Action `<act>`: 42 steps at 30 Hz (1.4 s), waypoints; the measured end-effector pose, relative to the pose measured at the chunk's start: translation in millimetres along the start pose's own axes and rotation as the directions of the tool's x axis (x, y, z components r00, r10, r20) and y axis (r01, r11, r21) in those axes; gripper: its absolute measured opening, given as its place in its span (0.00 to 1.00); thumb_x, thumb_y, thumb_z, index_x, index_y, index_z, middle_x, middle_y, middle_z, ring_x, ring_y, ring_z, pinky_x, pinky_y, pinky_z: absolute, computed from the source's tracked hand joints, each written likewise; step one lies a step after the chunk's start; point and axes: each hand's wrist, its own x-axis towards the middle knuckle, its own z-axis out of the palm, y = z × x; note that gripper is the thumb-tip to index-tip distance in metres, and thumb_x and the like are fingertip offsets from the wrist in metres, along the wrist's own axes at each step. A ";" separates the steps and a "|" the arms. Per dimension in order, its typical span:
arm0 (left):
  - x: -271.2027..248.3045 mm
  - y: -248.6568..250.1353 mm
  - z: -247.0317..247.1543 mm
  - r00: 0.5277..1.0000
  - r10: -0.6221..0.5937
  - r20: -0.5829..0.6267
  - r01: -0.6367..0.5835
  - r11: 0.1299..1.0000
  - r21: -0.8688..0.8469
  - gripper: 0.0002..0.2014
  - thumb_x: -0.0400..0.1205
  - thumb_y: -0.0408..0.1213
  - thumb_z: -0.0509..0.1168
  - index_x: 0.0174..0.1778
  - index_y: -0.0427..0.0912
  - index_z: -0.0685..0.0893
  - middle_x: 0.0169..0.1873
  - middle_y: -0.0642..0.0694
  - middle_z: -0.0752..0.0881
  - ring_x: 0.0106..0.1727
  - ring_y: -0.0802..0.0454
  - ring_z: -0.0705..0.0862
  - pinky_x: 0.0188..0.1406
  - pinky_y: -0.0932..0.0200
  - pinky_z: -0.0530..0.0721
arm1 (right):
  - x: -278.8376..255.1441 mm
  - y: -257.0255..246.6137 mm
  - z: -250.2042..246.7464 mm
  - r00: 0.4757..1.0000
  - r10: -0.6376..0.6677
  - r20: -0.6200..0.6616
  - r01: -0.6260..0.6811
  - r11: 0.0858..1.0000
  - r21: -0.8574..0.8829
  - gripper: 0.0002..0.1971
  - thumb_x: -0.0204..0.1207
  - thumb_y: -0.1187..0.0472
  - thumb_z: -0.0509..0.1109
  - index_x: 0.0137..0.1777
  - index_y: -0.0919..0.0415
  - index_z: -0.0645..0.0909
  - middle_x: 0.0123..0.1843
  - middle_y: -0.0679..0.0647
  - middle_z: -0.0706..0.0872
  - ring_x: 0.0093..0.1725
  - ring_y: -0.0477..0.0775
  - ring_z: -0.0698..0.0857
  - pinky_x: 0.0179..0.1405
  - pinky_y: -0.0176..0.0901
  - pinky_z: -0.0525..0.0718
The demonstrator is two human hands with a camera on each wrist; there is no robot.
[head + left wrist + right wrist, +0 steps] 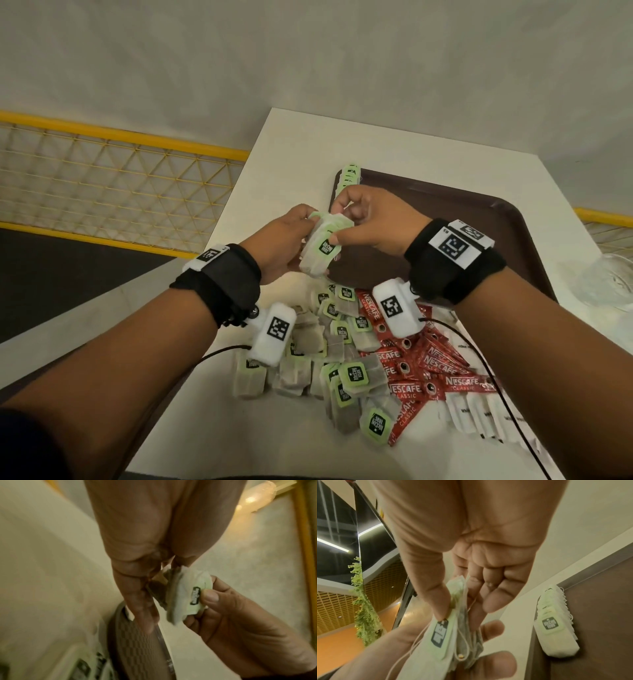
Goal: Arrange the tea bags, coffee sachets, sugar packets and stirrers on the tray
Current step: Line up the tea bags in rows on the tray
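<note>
A small stack of tea bags is gripped by the left hand and pinched by the right hand, above the brown tray's 9 o'clock edge. At the tray's 10 o'clock corner, a row of tea bags is laid. Loose tea bags, coffee sachets and sugar packets are piled at 6 o'clock on the table

Both hands raised, fingers curled

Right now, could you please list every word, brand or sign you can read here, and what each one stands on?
"NESCAFE CLASSIC": on the red coffee sachets on the table.
Black label on green tags of the tea bags: upside down, too blurred to read.
Small print on the white sugar packets: too small.
Square black-and-white codes on the wrist bands: patterns, no words.
</note>
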 end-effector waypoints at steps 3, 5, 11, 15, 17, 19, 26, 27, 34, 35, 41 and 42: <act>4.1 1.7 5.6 0.997 -0.041 0.060 0.050 0.984 -0.168 0.16 0.92 0.46 0.50 0.64 0.40 0.77 0.59 0.30 0.87 0.52 0.37 0.89 0.49 0.42 0.90 | 8.7 3.8 -7.3 0.999 0.017 -0.030 -0.018 1.000 -0.018 0.15 0.67 0.68 0.81 0.50 0.58 0.80 0.46 0.61 0.92 0.47 0.64 0.90 0.55 0.64 0.87; 8.0 3.4 7.2 0.994 -0.064 0.086 0.082 0.970 -0.229 0.20 0.91 0.47 0.52 0.70 0.37 0.78 0.60 0.31 0.86 0.53 0.38 0.89 0.49 0.46 0.90 | 13.1 6.9 -8.9 0.999 0.027 -0.038 -0.028 0.999 -0.032 0.16 0.66 0.68 0.81 0.50 0.58 0.80 0.45 0.59 0.92 0.46 0.60 0.90 0.55 0.61 0.87; 18.3 2.9 9.0 0.997 0.009 0.077 0.006 0.982 -0.187 0.18 0.87 0.30 0.59 0.73 0.35 0.72 0.60 0.33 0.84 0.52 0.44 0.89 0.49 0.53 0.89 | 22.0 19.3 -5.7 0.990 0.036 -0.138 -0.033 0.999 0.025 0.20 0.66 0.66 0.81 0.57 0.59 0.81 0.49 0.59 0.90 0.41 0.56 0.88 0.50 0.52 0.87; 29.0 1.1 4.9 0.995 0.069 -0.066 -0.080 0.980 -0.184 0.19 0.86 0.27 0.60 0.74 0.36 0.69 0.65 0.33 0.82 0.57 0.40 0.88 0.50 0.49 0.91 | 26.4 31.7 -2.5 0.953 0.149 -0.264 -0.119 0.985 0.126 0.16 0.68 0.57 0.81 0.53 0.57 0.81 0.45 0.60 0.88 0.38 0.49 0.85 0.39 0.43 0.82; 35.9 0.4 4.9 0.984 0.088 -0.156 -0.112 0.982 -0.152 0.21 0.86 0.28 0.63 0.74 0.36 0.67 0.67 0.35 0.81 0.60 0.40 0.87 0.49 0.50 0.90 | 26.6 35.0 1.4 0.946 0.251 -0.204 -0.205 0.953 0.222 0.14 0.70 0.56 0.80 0.50 0.60 0.81 0.42 0.59 0.88 0.37 0.50 0.86 0.33 0.39 0.83; 41.1 -0.4 7.2 0.972 0.104 -0.212 -0.133 0.983 -0.126 0.20 0.85 0.28 0.65 0.72 0.36 0.67 0.66 0.36 0.81 0.61 0.41 0.87 0.48 0.52 0.90 | 28.1 38.3 7.9 0.935 0.324 -0.143 -0.263 0.906 0.333 0.15 0.73 0.57 0.79 0.53 0.63 0.81 0.44 0.61 0.88 0.36 0.51 0.86 0.27 0.35 0.82; 55.1 -5.6 6.9 0.971 0.056 -0.231 -0.087 0.988 -0.128 0.18 0.87 0.34 0.63 0.72 0.37 0.68 0.66 0.38 0.82 0.61 0.42 0.87 0.51 0.52 0.90 | 36.1 48.5 12.9 0.889 0.427 -0.166 -0.303 0.820 0.485 0.09 0.75 0.65 0.76 0.51 0.61 0.80 0.41 0.61 0.88 0.29 0.48 0.86 0.22 0.32 0.81; 56.4 -5.8 5.3 0.973 0.029 -0.228 -0.064 0.987 -0.145 0.18 0.88 0.34 0.61 0.72 0.37 0.68 0.67 0.38 0.81 0.62 0.41 0.86 0.49 0.52 0.90 | 36.5 50.9 11.8 0.886 0.434 -0.162 -0.312 0.817 0.485 0.09 0.75 0.65 0.76 0.51 0.61 0.80 0.41 0.60 0.89 0.28 0.47 0.87 0.23 0.32 0.82; 62.2 -11.3 -9.0 0.948 -0.022 -0.317 -0.028 0.988 -0.150 0.15 0.87 0.30 0.59 0.69 0.35 0.68 0.57 0.33 0.82 0.43 0.46 0.86 0.46 0.52 0.89 | 35.3 66.9 4.1 0.840 0.532 -0.113 -0.431 0.778 0.457 0.05 0.77 0.66 0.73 0.50 0.61 0.81 0.44 0.61 0.91 0.28 0.45 0.87 0.25 0.34 0.80; 62.6 -12.1 -10.9 0.947 -0.024 -0.321 -0.025 0.989 -0.148 0.16 0.87 0.30 0.59 0.70 0.34 0.68 0.57 0.33 0.81 0.42 0.45 0.85 0.48 0.51 0.89 | 35.8 68.2 4.2 0.831 0.549 -0.094 -0.464 0.776 0.428 0.05 0.77 0.66 0.73 0.50 0.62 0.81 0.44 0.61 0.90 0.27 0.44 0.86 0.25 0.33 0.79; 63.7 -14.4 -18.8 0.941 -0.027 -0.338 0.007 0.998 -0.060 0.16 0.86 0.32 0.62 0.69 0.37 0.70 0.60 0.34 0.81 0.44 0.47 0.85 0.43 0.54 0.88 | 49.5 67.2 7.5 0.787 0.609 -0.098 -0.549 0.765 0.338 0.12 0.75 0.69 0.75 0.57 0.68 0.81 0.51 0.66 0.89 0.33 0.50 0.85 0.34 0.38 0.87; 63.9 -15.5 -19.6 0.943 -0.025 -0.331 0.007 0.998 -0.056 0.16 0.86 0.32 0.62 0.70 0.37 0.70 0.60 0.34 0.82 0.45 0.47 0.85 0.43 0.54 0.88 | 51.7 65.2 7.7 0.778 0.620 -0.099 -0.560 0.757 0.336 0.11 0.75 0.69 0.75 0.56 0.67 0.81 0.52 0.66 0.89 0.33 0.51 0.85 0.36 0.40 0.88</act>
